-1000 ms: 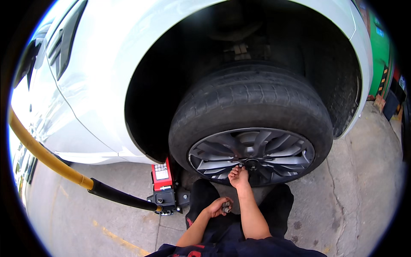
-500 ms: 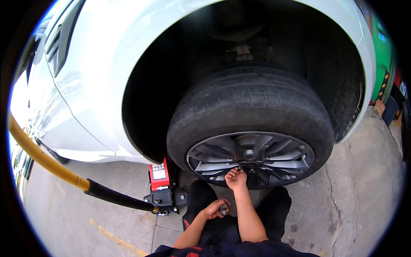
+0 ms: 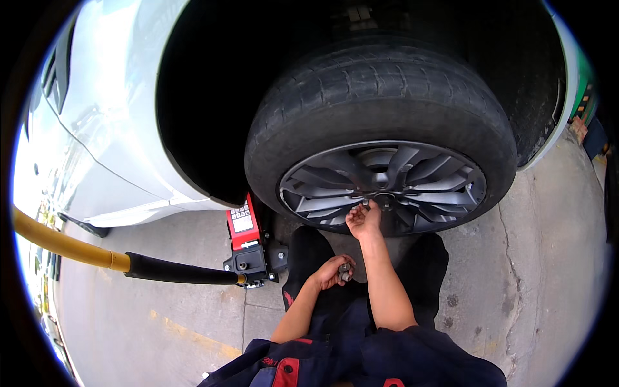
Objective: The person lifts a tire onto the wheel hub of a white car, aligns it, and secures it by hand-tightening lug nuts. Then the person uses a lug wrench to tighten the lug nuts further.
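A car wheel point(image 3: 451, 198) with dark and silver spokes and a black tire point(image 3: 380, 116) stands in front of me, under the arch of a white car. My right hand point(image 3: 364, 220) reaches up to its middle. The fingertips are pinched together beside the hub point(image 3: 385, 199); whatever is between them is too small to make out. Lower down, over my lap, my left hand point(image 3: 329, 273) is curled around several metal lug nuts point(image 3: 345, 272), which show at the thumb side. Its palm is hidden.
Left of the wheel a red and black floor jack point(image 3: 245, 229) sits under the car's side. Its long yellow and black handle point(image 3: 187, 270) slants off to the left. The white car body point(image 3: 122, 129) fills the upper left. Concrete floor point(image 3: 554, 271) with cracks lies at right.
The view has tipped down and closer, so the wheel sits higher and looks larger. My right hand stays at the hub with its fingers pinched. My left hand still holds the lug nuts.
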Motion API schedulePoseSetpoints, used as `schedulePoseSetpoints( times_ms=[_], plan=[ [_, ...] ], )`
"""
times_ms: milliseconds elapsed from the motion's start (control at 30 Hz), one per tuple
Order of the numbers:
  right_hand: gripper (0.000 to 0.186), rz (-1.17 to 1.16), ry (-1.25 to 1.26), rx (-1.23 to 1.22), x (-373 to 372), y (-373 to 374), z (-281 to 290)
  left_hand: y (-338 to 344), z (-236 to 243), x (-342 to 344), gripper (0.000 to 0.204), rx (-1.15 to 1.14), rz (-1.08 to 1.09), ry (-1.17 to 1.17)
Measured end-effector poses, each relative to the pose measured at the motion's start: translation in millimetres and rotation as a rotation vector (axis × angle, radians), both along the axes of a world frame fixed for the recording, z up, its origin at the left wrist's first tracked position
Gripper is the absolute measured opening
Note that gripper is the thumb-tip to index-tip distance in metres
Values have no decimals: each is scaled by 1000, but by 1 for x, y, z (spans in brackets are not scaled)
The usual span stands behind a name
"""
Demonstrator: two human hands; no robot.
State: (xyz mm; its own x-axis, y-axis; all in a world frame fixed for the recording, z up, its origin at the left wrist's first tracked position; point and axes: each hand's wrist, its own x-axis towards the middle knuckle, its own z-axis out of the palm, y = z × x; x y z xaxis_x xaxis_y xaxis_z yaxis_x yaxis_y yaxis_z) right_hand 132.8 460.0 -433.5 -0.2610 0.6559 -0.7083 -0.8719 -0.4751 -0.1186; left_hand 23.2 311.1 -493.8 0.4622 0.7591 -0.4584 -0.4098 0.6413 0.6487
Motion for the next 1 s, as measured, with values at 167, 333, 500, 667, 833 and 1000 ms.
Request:
schedulePoseSetpoints(
  times_ms=[167,333,500,667,833,1000],
  plan=[
    [52,21,303,237,-3,-3,-35,3,5,-4,47,-105,117,-134],
    [36,704,-824,785,18,-52,-24,6,1,-13,46,-167,474,-295],
    [41,899,-1433,1411,25,-86,-49,8,-5,2,69,-27,396,-49],
    [34,907,-1408,1198,28,-72,-58,8,-2,2,69,-7,376,-5],
    [23,787,-867,820,53,-58,-52,8,-1,0,42,-23,363,-36],
    [18,315,-465,540,85,-35,-42,10,-15,-3,20,31,361,-95]
  ],
)
